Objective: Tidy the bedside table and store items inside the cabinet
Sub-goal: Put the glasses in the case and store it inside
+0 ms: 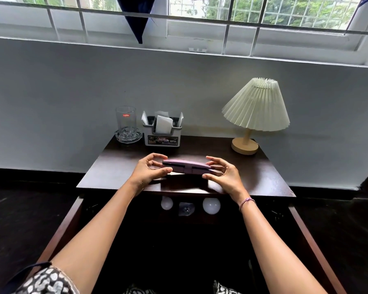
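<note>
A flat pink case (186, 166) is held just above the dark wooden bedside table (253, 175), near its front middle. My left hand (149, 169) grips the case's left end and my right hand (223, 174) grips its right end. Below the tabletop the cabinet stands open, with its two doors (314, 247) swung out to either side of my arms. In the dark cabinet interior lie two white round bulbs (211, 205) with a small clear object (186, 209) between them.
At the back left of the table a clear glass (125, 122) stands in a glass dish, beside a white tissue holder (162, 132). A pleated cream lamp (255, 107) stands at the back right. The wall and a window lie behind.
</note>
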`<state>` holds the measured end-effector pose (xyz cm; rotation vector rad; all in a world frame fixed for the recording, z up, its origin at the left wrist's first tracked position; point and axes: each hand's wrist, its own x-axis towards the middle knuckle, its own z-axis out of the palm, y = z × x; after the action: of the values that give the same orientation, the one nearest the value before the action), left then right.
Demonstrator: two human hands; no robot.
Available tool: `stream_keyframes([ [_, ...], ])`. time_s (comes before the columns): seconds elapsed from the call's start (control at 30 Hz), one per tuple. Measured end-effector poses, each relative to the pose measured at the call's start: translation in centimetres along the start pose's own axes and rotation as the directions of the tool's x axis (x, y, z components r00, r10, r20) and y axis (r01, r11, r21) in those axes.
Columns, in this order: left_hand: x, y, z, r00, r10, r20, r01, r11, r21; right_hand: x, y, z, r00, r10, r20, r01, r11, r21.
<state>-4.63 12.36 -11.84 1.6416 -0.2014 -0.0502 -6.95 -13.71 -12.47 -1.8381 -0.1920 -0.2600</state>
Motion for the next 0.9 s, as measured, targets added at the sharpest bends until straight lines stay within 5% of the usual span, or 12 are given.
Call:
stream_keyframes([
  [0.9,-0.29,-0.01,0.42,0.996,0.071,0.058,-0.066,0.995,-0.08,-0.58,-0.58,0.29,0.999,0.029,0.046,-0.027,0.999,-0.035],
])
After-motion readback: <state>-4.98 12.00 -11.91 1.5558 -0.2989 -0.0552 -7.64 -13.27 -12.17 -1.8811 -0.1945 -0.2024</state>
